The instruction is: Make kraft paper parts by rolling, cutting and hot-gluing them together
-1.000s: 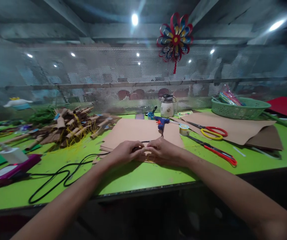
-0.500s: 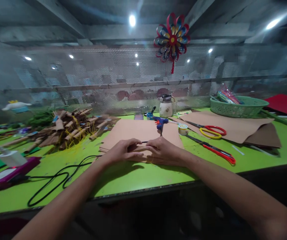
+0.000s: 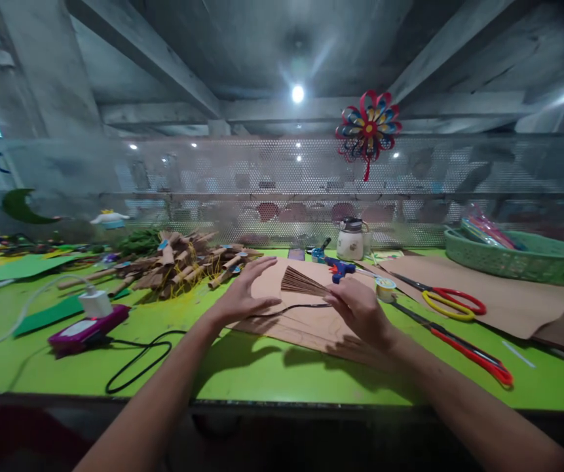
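A pleated brown paper fan (image 3: 302, 282) is pinched at its narrow end by my right hand (image 3: 360, 308), its folds spreading out to the left. My left hand (image 3: 242, 295) is apart from the fan, thumb and fingers spread, with nothing in it. Both hands are above a stack of brown paper sheets (image 3: 291, 331) lying on the green table. Just behind my right hand lies a blue glue gun (image 3: 341, 268), partly covered by the hand. A black cord (image 3: 306, 306) crosses the sheets between my hands.
Red-and-yellow scissors (image 3: 453, 303), a red-handled cutter (image 3: 473, 354) and a thread spool (image 3: 385, 288) lie to the right. A green basket (image 3: 512, 262) stands behind more paper. At the left are rolled paper pieces (image 3: 183, 262) with yellow string and a purple power strip (image 3: 90, 331).
My hands, earlier close together low over the sheets, have moved apart. The right has lifted the pleated fan into sight; the left has spread open. The view has tilted up and turned left.
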Demonstrator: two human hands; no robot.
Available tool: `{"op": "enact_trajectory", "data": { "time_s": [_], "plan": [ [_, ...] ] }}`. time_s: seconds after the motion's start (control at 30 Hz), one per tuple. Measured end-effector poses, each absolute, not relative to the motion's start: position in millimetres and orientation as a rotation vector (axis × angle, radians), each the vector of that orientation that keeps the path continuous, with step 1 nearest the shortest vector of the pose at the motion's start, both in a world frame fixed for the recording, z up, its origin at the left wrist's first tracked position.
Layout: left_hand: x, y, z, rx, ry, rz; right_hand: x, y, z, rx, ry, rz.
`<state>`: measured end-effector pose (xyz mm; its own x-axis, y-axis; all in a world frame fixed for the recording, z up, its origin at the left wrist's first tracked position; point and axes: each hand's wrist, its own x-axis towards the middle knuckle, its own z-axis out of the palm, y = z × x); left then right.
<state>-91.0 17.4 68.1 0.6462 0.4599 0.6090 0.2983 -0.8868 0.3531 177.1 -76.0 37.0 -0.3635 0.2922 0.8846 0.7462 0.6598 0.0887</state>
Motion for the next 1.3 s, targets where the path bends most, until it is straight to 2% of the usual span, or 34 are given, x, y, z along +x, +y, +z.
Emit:
{"op": "enact_trajectory", "data": {
  "time_s": [0.23,0.47,0.57,0.7,0.9,0.97,1.3],
  "plan": [
    [-83,-8,76,2.621,0.426,1.233,171,-76,33,-0.943,-2.034,-0.437],
    [-54,-14,55,3.112,0.356,0.998,160,-74,27,-1.057,-2.152,-0.253],
    [-52,-8,49,3.129,0.392,0.914,160,-74,29,-1.083,-2.121,0.02],
    [-57,-4,52,3.04,0.521,0.978,167,-72,35,-1.06,-1.958,0.477],
    [-60,-4,55,2.961,0.598,1.008,168,-70,34,-0.774,-1.692,1.136],
    [-60,-3,57,2.954,0.55,1.084,168,-71,35,-0.735,-1.653,1.259],
    [-79,-6,88,3.207,0.441,1.519,202,-73,57,-0.778,-1.584,1.038]
  ]
}}
